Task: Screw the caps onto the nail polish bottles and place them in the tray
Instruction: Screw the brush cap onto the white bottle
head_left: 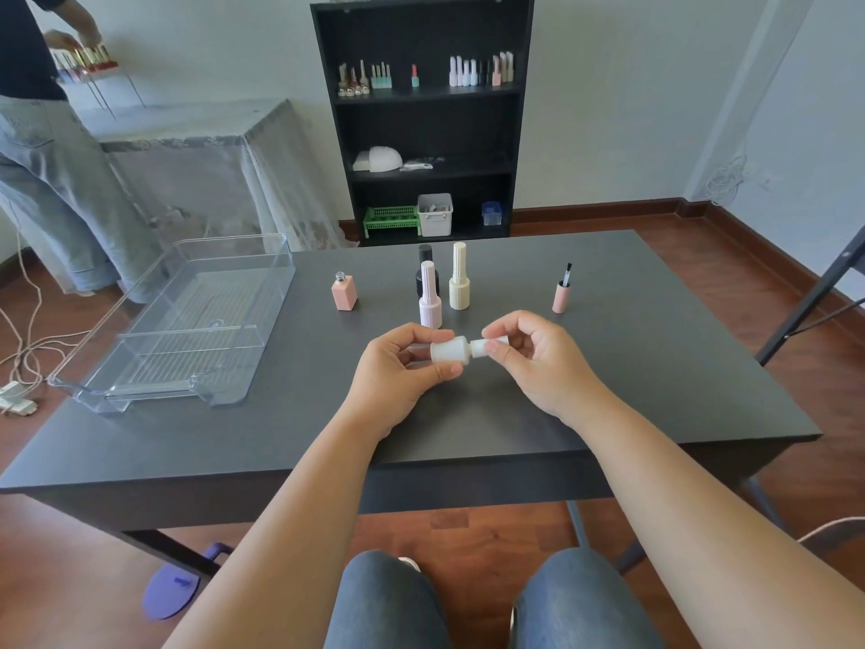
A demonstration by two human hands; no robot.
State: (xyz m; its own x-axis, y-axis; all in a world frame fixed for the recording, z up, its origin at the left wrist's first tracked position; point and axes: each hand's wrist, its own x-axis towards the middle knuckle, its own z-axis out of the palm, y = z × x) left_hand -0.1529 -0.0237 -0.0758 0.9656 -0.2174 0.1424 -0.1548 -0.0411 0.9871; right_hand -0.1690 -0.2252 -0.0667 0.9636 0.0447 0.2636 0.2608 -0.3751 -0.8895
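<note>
My left hand [402,367] grips a white nail polish bottle [449,351] held sideways above the dark table [608,367]. My right hand [533,353] pinches its white cap [487,345] at the bottle's neck. Behind them stand a capped lilac bottle [429,297], a capped cream bottle [459,278] and a black bottle [426,269]. An uncapped pink bottle [344,292] stands further left. A pink cap [561,292] stands on the right with its brush pointing up. The clear plastic tray [154,367] sits at the table's left with nothing in it.
A black shelf unit [421,119] with more bottles and bins stands behind the table. Another person [42,156] stands at the back left by a covered table. Cables lie on the floor at the left. A chair frame [814,302] is at the right.
</note>
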